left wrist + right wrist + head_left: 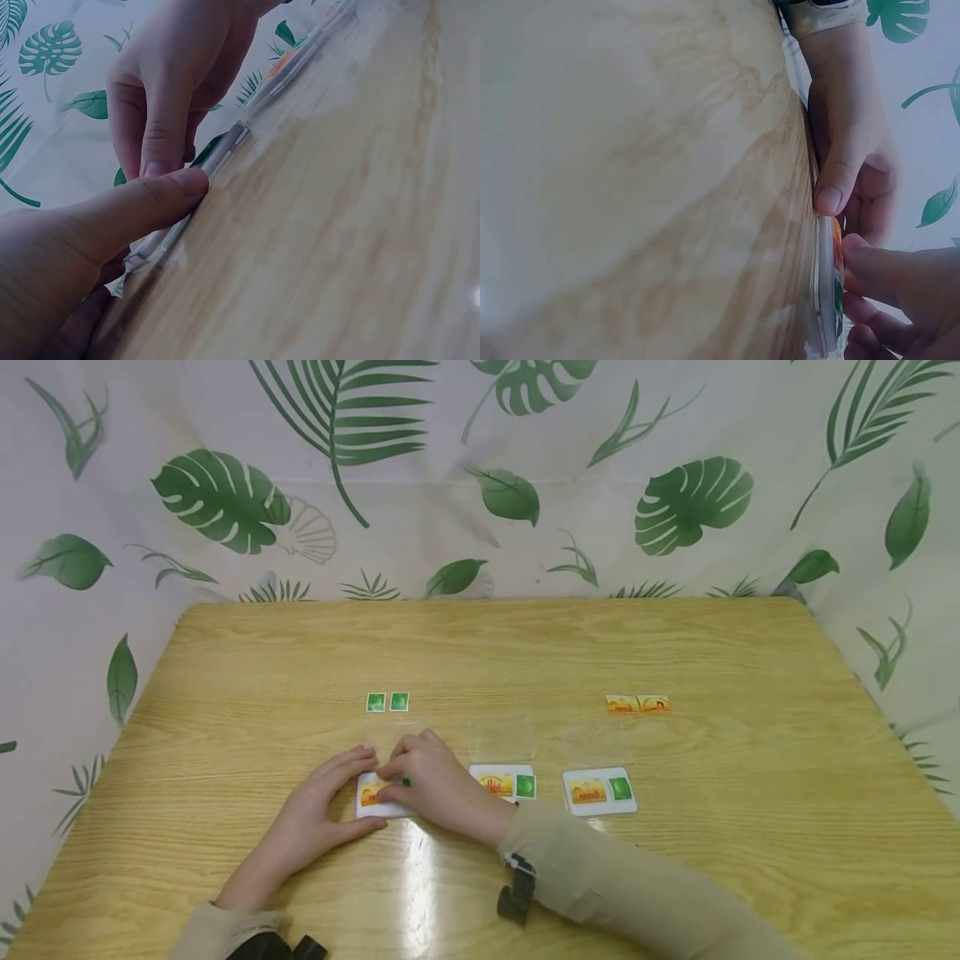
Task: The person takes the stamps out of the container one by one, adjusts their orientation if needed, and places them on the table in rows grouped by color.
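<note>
A white rectangular card in a clear plastic case (367, 812) lies on the table in front of me. My left hand (315, 814) grips its left end, thumb along the near edge and fingers at the far edge. An orange-and-yellow sticker (370, 794) shows on the card's left part. My right hand (442, 789) bends over the card, thumb and index fingertip together at this sticker's right side. A green sticker (407, 782) is mostly hidden under that hand. In the right wrist view, the case (826, 300) appears edge-on between both hands.
Right of my hands lie two similar cards, a middle one (477, 772) and a right one (600, 809), each bearing an orange and a green sticker. Clear lids (501, 739) lie behind them. Farther back are two green stickers (399, 702) and two orange ones (622, 704).
</note>
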The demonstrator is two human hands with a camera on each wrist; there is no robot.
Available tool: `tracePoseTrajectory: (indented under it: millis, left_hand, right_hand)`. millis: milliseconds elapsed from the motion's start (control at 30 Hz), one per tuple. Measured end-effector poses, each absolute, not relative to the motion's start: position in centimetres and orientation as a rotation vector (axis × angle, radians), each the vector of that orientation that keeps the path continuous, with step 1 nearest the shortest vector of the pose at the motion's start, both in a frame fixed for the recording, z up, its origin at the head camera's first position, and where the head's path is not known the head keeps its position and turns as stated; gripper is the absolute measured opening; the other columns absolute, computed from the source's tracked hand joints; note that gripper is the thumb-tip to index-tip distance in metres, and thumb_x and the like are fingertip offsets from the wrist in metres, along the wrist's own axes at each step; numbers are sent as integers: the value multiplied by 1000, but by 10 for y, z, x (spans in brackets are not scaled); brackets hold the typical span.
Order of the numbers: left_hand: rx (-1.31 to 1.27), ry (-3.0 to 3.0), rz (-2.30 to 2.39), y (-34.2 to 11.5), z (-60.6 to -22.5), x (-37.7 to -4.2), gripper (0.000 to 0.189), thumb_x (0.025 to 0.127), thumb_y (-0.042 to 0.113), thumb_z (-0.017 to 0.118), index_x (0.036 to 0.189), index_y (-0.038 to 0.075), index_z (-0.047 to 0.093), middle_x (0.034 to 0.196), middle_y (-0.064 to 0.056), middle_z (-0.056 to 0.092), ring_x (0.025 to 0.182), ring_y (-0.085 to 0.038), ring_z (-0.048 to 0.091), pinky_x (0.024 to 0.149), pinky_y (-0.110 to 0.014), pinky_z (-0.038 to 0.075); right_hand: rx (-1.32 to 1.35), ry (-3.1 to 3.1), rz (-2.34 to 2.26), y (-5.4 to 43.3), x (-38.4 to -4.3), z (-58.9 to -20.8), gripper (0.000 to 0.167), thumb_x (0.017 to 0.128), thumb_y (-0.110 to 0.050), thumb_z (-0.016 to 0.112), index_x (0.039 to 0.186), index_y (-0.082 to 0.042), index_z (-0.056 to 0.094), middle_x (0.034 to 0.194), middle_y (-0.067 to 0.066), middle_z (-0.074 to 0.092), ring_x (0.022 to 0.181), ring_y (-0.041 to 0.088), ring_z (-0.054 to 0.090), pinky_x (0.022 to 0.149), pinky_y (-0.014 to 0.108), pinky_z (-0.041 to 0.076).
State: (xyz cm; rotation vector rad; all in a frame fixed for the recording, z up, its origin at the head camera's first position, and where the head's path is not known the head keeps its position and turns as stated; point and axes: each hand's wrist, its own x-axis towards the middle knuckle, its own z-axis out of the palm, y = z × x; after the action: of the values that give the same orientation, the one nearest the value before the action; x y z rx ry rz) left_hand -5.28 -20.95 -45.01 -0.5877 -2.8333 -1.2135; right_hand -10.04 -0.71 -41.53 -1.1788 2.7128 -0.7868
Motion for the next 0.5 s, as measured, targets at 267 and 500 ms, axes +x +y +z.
tracePoseTrajectory:
  millis: [267,500]
  left_hand:
    - [-581,-2830,-1225,-209,-449,-53,71,70,31,85,132,9,56,143,-6,46,133,-27,38,109,-51,30]
    - [-583,-2831,-1229,-209,-448,-52,70,71,30,85,132,10,56,143,-6,46,133,-28,38,108,-52,30]
  right_hand:
    - [-1159,2717,-785,-10,-103,-415,23,80,-28,77,96,-11,76,92,-2,65,85,12,49,77,20,40]
    - [-1120,2710,-769,-13,-104,-414,21,81,-26,76,97,-11,74,94,-2,66,87,13,51,79,21,41]
